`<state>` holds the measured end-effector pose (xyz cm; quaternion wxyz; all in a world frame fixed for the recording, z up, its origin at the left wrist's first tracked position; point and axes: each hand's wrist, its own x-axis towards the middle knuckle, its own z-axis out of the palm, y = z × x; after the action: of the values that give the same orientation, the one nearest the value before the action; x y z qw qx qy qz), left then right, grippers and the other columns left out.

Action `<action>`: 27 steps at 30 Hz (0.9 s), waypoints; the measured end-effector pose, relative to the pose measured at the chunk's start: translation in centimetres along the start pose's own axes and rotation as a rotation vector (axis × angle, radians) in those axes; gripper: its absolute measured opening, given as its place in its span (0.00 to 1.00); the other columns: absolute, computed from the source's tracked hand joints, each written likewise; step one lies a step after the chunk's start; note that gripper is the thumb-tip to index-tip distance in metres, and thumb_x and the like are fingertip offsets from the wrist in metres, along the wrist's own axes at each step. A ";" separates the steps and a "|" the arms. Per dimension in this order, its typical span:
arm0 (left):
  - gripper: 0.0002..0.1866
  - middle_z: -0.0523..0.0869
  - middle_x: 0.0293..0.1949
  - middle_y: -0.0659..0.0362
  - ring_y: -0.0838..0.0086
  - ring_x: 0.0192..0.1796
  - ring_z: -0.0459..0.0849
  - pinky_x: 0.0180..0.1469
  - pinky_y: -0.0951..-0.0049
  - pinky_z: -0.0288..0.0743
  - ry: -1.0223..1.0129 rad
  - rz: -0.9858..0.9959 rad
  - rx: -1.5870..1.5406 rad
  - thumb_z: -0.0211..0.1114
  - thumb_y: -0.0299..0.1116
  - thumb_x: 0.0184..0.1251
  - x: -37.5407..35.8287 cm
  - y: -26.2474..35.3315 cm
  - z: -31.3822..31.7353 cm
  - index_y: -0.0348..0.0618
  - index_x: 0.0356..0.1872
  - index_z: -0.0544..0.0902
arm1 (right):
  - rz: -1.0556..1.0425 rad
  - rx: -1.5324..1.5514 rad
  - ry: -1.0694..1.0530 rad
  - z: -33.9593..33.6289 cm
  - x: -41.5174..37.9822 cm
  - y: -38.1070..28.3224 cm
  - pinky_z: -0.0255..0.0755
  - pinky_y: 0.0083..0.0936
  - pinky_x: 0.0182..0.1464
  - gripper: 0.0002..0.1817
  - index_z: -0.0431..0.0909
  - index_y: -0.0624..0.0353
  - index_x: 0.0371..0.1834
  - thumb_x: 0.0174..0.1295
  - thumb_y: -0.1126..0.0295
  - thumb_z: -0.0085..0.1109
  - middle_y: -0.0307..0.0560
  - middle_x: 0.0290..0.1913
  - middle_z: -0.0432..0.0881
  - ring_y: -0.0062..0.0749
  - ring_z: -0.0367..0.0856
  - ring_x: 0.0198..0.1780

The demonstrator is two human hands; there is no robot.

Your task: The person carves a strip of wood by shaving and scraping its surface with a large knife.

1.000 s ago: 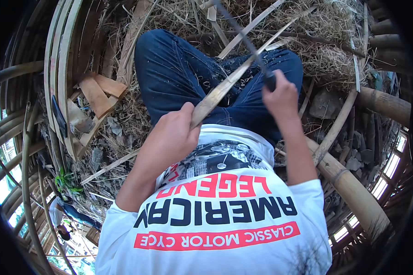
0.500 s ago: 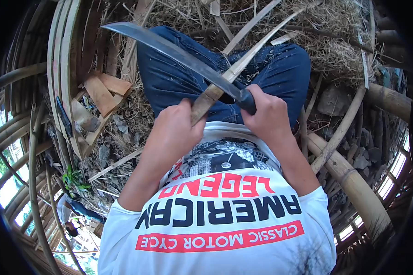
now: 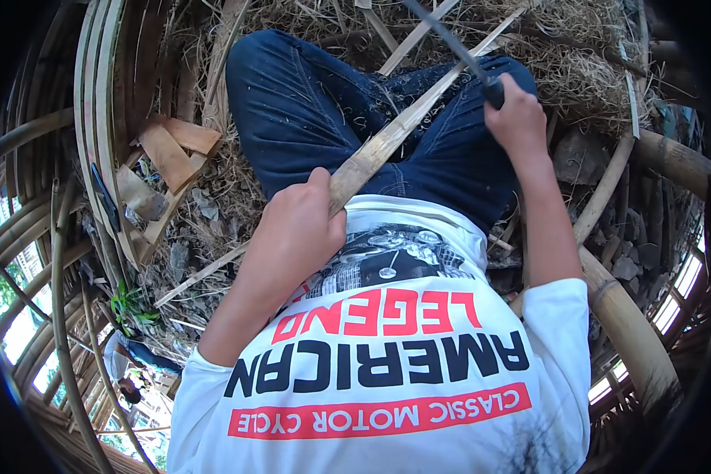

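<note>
My left hand [image 3: 299, 225] is closed around the near end of a split bamboo strip [image 3: 381, 147]. The strip slants up and to the right across my lap, pale and shaved toward its far end. My right hand [image 3: 520, 118] grips the black handle of a machete [image 3: 456, 45], whose dark blade crosses over the strip's far part and points up and left, its tip cut off by the top of the view. Small shavings lie on my blue jeans [image 3: 292, 118], under the strip.
Curled shavings [image 3: 584, 79] cover the ground ahead. Thick bamboo poles [image 3: 628, 332] lie on the right among stones. To the left are long slats [image 3: 95, 103] and flat wood pieces [image 3: 170, 158]. Another person [image 3: 122, 363] is far off at lower left.
My right hand has moved the machete forward and to the right, from near the strip's held end out along it. My left hand keeps its grip in nearly the same place.
</note>
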<state>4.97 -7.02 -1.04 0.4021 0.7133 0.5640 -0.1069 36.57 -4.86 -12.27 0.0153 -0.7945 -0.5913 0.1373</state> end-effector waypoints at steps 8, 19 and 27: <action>0.09 0.82 0.31 0.38 0.43 0.35 0.82 0.42 0.50 0.72 -0.036 -0.064 -0.172 0.57 0.28 0.65 1.1 -0.7 0.3 0.32 0.41 0.73 | -0.057 0.423 0.014 -0.2 -2.9 -3.1 0.77 0.53 0.44 0.10 0.76 0.59 0.39 0.57 0.68 0.63 0.63 0.32 0.85 0.65 0.84 0.41; 0.09 0.73 0.29 0.58 0.73 0.35 0.70 0.40 0.70 0.68 -0.261 -0.036 -0.461 0.53 0.31 0.71 2.1 -1.9 0.3 0.35 0.41 0.74 | -0.302 0.317 0.000 -0.3 -6.9 -6.1 0.78 0.46 0.34 0.12 0.74 0.54 0.37 0.51 0.70 0.67 0.53 0.27 0.84 0.54 0.86 0.32; 0.09 0.72 0.29 0.63 0.78 0.34 0.68 0.38 0.72 0.66 -0.308 -0.057 -0.525 0.52 0.33 0.75 1.3 -2.5 0.0 0.37 0.41 0.74 | 0.006 0.091 -0.071 -0.2 -3.5 -3.5 0.78 0.55 0.42 0.12 0.75 0.52 0.42 0.59 0.64 0.64 0.62 0.32 0.85 0.64 0.84 0.40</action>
<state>3.16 -6.00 -2.99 0.6503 0.5443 0.5246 -0.0760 32.43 -7.10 -10.68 0.0302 -0.7893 -0.5823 0.1923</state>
